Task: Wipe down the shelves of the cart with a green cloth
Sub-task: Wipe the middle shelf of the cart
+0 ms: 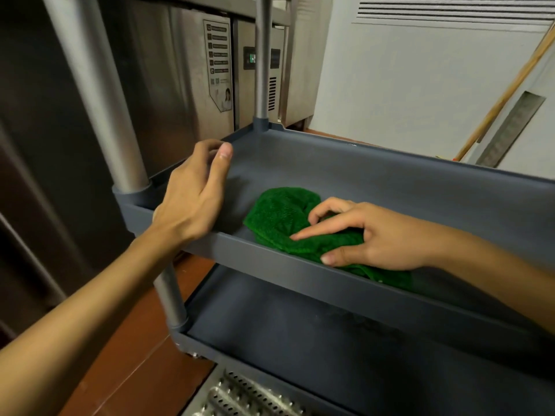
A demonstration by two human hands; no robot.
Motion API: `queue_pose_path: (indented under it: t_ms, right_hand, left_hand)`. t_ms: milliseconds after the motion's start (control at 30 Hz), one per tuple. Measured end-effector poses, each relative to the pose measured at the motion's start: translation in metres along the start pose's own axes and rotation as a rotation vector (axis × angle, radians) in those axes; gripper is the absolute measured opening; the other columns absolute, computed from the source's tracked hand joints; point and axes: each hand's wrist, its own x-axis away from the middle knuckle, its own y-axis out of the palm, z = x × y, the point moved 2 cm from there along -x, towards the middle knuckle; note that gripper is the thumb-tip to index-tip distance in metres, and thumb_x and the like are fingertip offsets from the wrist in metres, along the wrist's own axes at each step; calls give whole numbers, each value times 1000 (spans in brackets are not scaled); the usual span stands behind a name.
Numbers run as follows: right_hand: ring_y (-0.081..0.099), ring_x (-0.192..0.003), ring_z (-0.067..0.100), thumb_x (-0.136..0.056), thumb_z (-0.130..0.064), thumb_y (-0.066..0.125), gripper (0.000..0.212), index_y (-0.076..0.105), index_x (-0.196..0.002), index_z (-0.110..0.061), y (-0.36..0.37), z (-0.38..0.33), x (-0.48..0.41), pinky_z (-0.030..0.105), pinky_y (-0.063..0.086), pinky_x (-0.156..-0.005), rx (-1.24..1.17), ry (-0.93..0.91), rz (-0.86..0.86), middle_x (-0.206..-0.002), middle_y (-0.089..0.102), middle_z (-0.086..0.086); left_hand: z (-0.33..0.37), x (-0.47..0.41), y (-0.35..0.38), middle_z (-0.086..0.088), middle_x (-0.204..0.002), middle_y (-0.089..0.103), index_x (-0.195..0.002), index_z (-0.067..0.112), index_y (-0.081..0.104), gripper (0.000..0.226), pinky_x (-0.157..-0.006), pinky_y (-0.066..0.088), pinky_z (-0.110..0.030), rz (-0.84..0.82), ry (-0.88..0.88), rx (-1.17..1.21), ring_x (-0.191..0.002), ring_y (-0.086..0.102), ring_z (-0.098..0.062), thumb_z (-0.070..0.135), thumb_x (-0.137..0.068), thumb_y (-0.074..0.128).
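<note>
A crumpled green cloth [280, 219] lies on the dark grey middle shelf [375, 178] of the cart. My right hand [369, 235] lies on top of the cloth with its fingers and thumb curled into the fabric, near the shelf's front rim. My left hand [195, 196] hovers over the shelf's left end, by the side rim, fingers loosely bent and holding nothing. The bottom shelf [300, 334] shows below.
Grey metal posts [99, 94] stand at the cart's left corners. A stainless steel fridge cabinet [186, 76] is behind the cart, a white wall and a leaning wooden handle [504, 94] at the right. A perforated floor drain grate [249, 397] lies below.
</note>
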Motion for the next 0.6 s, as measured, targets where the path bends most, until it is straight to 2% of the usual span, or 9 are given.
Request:
queue_pose_path:
  t_ms: [133, 233, 333, 433, 500, 600]
  right_hand:
    - [41, -123, -6, -87, -32, 70, 41, 61, -123, -49, 8, -9, -30, 15, 27, -107, -8, -24, -2, -125, 44, -19]
    - [41, -121, -5, -88, -33, 69, 40, 60, -124, -49, 12, -17, -52, 8, 25, -102, -10, -34, -5, -126, 44, -18]
    - [40, -122, -1, -89, -35, 67, 40, 58, -125, -49, 17, -26, -80, 17, 25, -107, 6, -47, -11, -128, 42, -16]
    - [39, -127, 6, -89, -34, 67, 41, 58, -128, -44, 23, -37, -111, 29, 26, -114, 29, -50, 8, -131, 42, -13]
    - [41, -126, 9, -88, -31, 69, 41, 60, -127, -41, 26, -44, -128, 36, 27, -116, 22, -60, 22, -129, 44, -11]
    - [42, -127, 11, -86, -26, 71, 42, 62, -123, -41, 26, -50, -145, 38, 28, -116, 11, -78, 20, -127, 45, -10]
  left_hand:
    - [-2, 0, -1, 4, -119, 60, -129, 22, 51, 76, -97, 40, -36, 80, -54, 74, -114, 53, -13, 72, -89, 10]
    - [-6, -1, -4, 4, -119, 62, -124, 25, 55, 84, -103, 41, -41, 186, -89, 176, -114, 56, -14, 80, -85, 5]
    - [-10, 0, -7, 5, -121, 64, -122, 22, 58, 80, -107, 38, -38, 288, -46, 328, -118, 57, -9, 73, -90, 6]
    - [-12, 3, -10, -3, -118, 66, -118, 12, 60, 73, -108, 40, -44, 370, 5, 517, -117, 60, -15, 61, -93, 12]
    - [-12, 3, -12, -8, -116, 66, -115, 9, 60, 68, -106, 41, -47, 419, 28, 566, -115, 61, -19, 56, -94, 15]
    - [-13, 4, -13, -12, -113, 64, -112, 7, 58, 59, -103, 44, -47, 483, 94, 564, -113, 61, -23, 48, -97, 18]
